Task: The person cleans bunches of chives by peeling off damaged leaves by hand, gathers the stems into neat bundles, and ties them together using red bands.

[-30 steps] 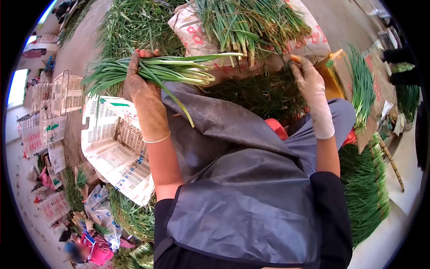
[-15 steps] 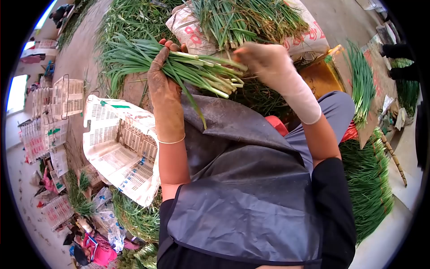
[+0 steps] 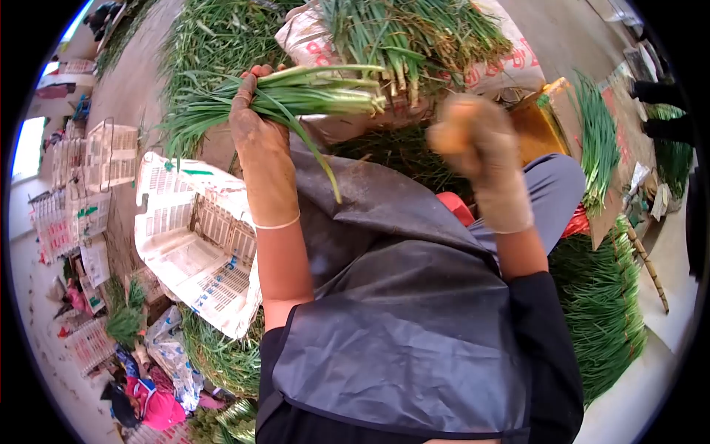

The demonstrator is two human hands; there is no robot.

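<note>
My left hand (image 3: 259, 126), in a dirty brown glove with an elastic cuff, is closed round a bunch of chives (image 3: 325, 92). The leaves fan out to the left and the pale stalk ends point right; one yellowing leaf hangs down over the dark apron (image 3: 414, 311). My right hand (image 3: 477, 137), gloved with orange at the fingers, is apart from the bunch, to its right. It is smeared by motion, so I cannot make out its fingers. Beyond both hands, more chives (image 3: 414, 37) lie on a white sack with red print (image 3: 529, 63).
An upturned-looking white plastic crate (image 3: 200, 244) stands by my left arm. A yellow container (image 3: 543, 133) is beyond my right knee. Stacked chives (image 3: 603, 303) lie at the right, with a bunch on cardboard (image 3: 599, 148). A person in pink (image 3: 155, 403) is at lower left.
My right hand has moved away from the stalk ends, right and slightly down. My left hand has shifted a little left with the bunch, whose stalks now lie more level.
</note>
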